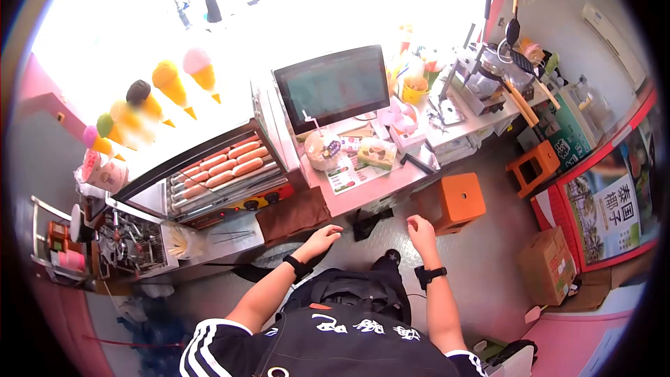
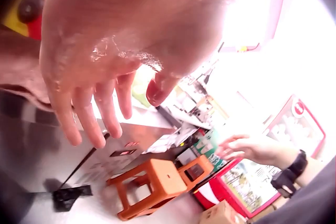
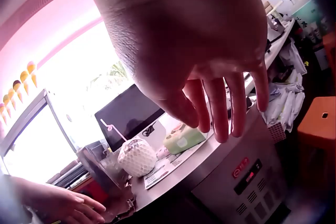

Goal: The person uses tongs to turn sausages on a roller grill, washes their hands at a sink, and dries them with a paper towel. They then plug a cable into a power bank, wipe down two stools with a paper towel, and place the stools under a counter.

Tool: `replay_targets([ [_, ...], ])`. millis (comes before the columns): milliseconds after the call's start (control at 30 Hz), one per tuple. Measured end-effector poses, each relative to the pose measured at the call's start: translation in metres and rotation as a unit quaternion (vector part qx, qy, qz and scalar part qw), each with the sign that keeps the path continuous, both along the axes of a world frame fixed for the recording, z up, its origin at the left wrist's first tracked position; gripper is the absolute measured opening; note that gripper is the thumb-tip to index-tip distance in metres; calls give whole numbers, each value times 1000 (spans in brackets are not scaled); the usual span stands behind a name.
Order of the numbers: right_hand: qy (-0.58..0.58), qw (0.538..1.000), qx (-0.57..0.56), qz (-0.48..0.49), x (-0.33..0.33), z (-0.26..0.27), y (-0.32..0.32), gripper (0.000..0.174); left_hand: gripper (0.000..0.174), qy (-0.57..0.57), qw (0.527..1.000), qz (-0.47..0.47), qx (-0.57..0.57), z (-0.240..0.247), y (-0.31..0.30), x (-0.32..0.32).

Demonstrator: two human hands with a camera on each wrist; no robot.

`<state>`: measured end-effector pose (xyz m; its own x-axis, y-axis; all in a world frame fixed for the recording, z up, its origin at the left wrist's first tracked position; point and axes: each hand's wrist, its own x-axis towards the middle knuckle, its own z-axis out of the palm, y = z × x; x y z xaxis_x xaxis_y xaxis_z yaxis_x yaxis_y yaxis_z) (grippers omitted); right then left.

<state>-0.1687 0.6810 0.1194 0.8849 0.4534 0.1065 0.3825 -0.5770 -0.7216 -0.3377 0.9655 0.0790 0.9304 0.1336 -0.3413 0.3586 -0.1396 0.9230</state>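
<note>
Both hands hang in the air before the person's body, wide apart, holding nothing. In the head view the left hand (image 1: pixel 321 241) is near the counter's front edge beside a brown cloth (image 1: pixel 293 216); the right hand (image 1: pixel 421 232) is left of an orange stool (image 1: pixel 462 202). Wet, shiny skin shows on the left hand (image 2: pixel 131 29) in the left wrist view, its fingers loosely extended. The right hand (image 3: pixel 194 40) has relaxed fingers pointing down in its own wrist view. Beyond it on the counter stand a wrapped white coconut (image 3: pixel 137 158) with a straw and a green tissue pack (image 3: pixel 184 139).
A dark screen (image 1: pixel 333 87) stands on the pink counter (image 1: pixel 359 197). Sausages (image 1: pixel 223 166) lie on a roller grill at left. A second orange stool (image 1: pixel 534 167), a cardboard box (image 1: pixel 548 265) and a red-framed cabinet (image 1: pixel 607 202) stand at right.
</note>
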Motion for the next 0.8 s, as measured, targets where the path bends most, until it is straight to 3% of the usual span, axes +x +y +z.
replay_targets([
  [100, -78, 994, -56, 60, 64, 8, 52, 24, 35, 30, 999, -3, -15, 34, -12, 37],
  [200, -247, 966, -8, 77, 140, 4, 137, 30, 40, 34, 989, 85, -117, 54, -24, 78],
  [233, -301, 950, -1, 79, 161, 9, 159, 29, 41, 24, 970, 153, -190, 62, -28, 91],
  [300, -260, 953, -48, 147, 202, 1, 184, 23, 48, -9, 915, 254, -314, 57, -33, 117],
  [367, -211, 953, -88, 200, 209, 2, 201, 17, 51, -35, 877, 322, -355, 59, -45, 143],
  [400, -199, 956, -10, 214, 202, 25, 202, 13, 53, -69, 840, 371, -390, 61, -46, 159],
  [467, -189, 940, 114, 260, 179, 72, 191, 11, 59, -74, 825, 392, -400, 66, -52, 187],
  [533, -106, 923, 110, 353, 151, 89, 167, 9, 60, -209, 752, 365, -508, 68, -58, 208],
  [567, -77, 904, 77, 413, 146, 84, 159, 8, 59, -145, 726, 407, -535, 84, -58, 214],
  [600, -41, 898, 91, 428, 143, 73, 155, 13, 59, -143, 721, 416, -536, 74, -58, 217],
  [667, 105, 870, 141, 460, 157, 57, 151, 29, 50, -43, 739, 544, -396, 49, -52, 221],
  [700, 69, 887, 167, 426, 165, 56, 153, 36, 42, -122, 640, 584, -485, 48, -51, 219],
  [733, 34, 900, 193, 389, 174, 59, 158, 43, 41, -183, 609, 587, -501, 41, -43, 211],
  [800, -161, 933, 68, 315, 195, 61, 171, 55, 45, -196, 604, 634, -441, 41, -44, 191],
])
